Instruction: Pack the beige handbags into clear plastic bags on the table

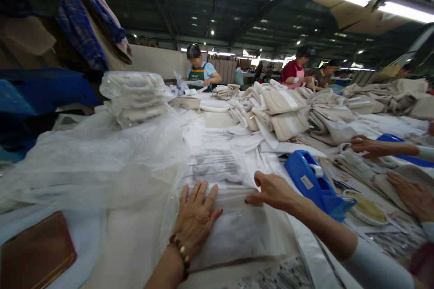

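A clear plastic bag [237, 230] with a pale, folded thing inside lies flat in front of me, its printed flap [213, 167] toward the far side. My left hand [198, 214], with a beaded bracelet [181, 249] on the wrist, rests on the bag, fingers stretched out. At the bag's right edge is my right hand [274, 192], its fingers curled in and the thumb low against the plastic. Whatever may be between those fingers is too small to make out. Just right of it stands a blue tape dispenser [313, 185].
Loose clear bags [101, 158] spread to the left, below a stack of packed bags [135, 95]. A phone-like brown object [39, 253] lies at lower left. Beige bags [285, 113] are piled ahead. A co-worker's hands [412, 194] work at right, near a round dish [366, 210].
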A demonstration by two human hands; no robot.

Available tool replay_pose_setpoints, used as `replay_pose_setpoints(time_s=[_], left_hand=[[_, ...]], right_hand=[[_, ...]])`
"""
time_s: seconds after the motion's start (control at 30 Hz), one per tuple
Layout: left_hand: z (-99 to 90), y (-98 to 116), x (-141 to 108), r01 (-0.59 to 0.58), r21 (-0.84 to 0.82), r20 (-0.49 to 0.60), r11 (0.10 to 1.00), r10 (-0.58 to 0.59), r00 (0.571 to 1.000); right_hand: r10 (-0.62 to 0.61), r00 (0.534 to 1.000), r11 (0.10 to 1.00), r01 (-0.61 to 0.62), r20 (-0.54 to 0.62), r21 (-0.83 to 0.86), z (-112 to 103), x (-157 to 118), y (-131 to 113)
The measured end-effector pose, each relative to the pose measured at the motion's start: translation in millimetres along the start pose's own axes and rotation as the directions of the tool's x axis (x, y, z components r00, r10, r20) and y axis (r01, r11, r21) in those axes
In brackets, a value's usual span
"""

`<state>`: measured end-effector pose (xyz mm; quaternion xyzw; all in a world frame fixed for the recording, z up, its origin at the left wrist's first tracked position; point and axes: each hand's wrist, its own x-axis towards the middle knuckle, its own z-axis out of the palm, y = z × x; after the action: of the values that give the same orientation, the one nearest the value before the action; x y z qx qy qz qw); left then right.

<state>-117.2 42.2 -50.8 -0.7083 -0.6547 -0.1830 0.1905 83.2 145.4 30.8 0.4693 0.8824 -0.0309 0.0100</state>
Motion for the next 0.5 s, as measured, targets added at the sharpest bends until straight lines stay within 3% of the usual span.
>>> replay_pose_setpoints(time_s=[0.07, 0.13, 0.2, 0.23, 0.3, 0.4, 0.5], left_hand=[[0.7, 0, -1, 0.000, -0.015, 0.004, 1.000, 0.000, 1.000], [2.2, 1, -1, -0.003, -0.037, 0.014, 0.999, 0.004, 1.000], [2.3, 2, 0, 0.015, -0.086, 0.036, 0.996, -0.012, 0.999], [0.8, 3, 1, 0.047, -0.132, 0.064, 0.990, -0.038, 0.997], [-6.7, 2, 7, 0.134, -0.242, 0.153, 0.961, -0.099, 0.983], [-29.6, -9, 15, 0.208, -0.355, 0.273, 0.911, -0.112, 0.956], [-52.5, -29, 6, 0.223, -0.419, 0.234, 0.880, -0.133, 0.963]], right_hand=[[-0.052, 0.975, 0.997, 0.064, -0.216, 0.049, 14, -20, -2], [-0.225, 0.852, 0.962, 0.272, -0.472, 0.031, 35, -41, -11], [-0.448, 0.721, 0.880, 0.459, -0.528, -0.120, 60, -60, -24], [-0.526, 0.684, 0.843, 0.501, -0.506, -0.198, 71, -66, -30], [-0.599, 0.667, 0.801, 0.510, -0.444, -0.314, 87, -73, -37], [-0.597, 0.684, 0.801, 0.476, -0.420, -0.363, 96, -74, -37], [-0.587, 0.693, 0.808, 0.471, -0.419, -0.353, 97, -73, -32]])
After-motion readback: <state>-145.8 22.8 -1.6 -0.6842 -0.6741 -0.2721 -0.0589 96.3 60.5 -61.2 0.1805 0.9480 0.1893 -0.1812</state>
